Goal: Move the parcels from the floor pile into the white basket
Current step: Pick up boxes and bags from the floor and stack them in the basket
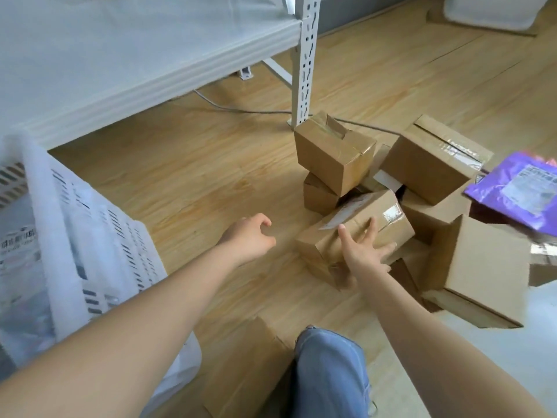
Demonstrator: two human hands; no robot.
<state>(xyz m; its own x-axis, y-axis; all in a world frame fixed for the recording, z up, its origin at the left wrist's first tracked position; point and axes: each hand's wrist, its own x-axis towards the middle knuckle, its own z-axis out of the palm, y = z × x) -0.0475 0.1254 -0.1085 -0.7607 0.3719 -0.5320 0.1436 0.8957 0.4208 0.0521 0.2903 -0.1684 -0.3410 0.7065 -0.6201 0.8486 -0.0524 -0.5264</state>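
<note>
Right hand [363, 254] spread flat on the near taped carton [355, 233]; left hand [250, 236] loose, empty. Carton likely stiff, light, tape-slick: clasp opposite faces.

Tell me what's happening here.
A person crouches on a wood floor beside a pile of cardboard boxes. The right hand lies spread on the nearest box, fingers straight, not yet gripping. The left hand hovers empty, loosely curled. The white basket stands to the left, with bags already inside.
</note>
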